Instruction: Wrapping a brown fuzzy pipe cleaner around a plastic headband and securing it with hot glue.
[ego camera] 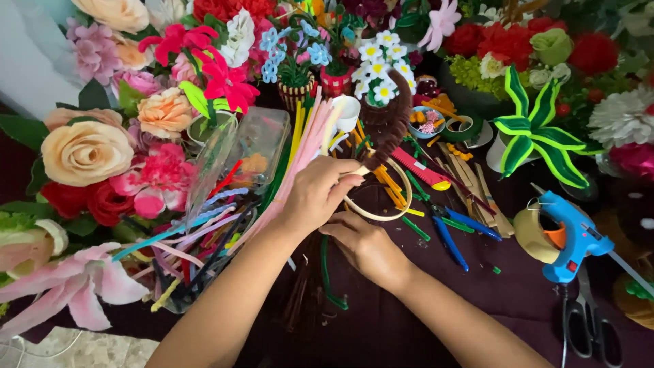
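Head view: brown pipe cleaner (pixel 390 129) pinched in left hand (pixel 315 193), right hand (pixel 366 245) closed beneath.

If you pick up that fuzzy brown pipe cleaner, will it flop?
Probably not: the fuzzy brown pipe cleaner stands up curved from the left hand, so it likely holds its bend. It looks thin and fluffy, so probably light.

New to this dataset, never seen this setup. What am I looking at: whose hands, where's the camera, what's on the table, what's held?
One picture, from a camera worn on a person's head, looking down at their own bare hands. No machine. The left hand pinches a brown fuzzy pipe cleaner against a pale hoop; the right hand steadies the hoop from below. On the dark purple cloth lie a pile of coloured pipe cleaners, a blue glue gun, black scissors and many handmade flowers.
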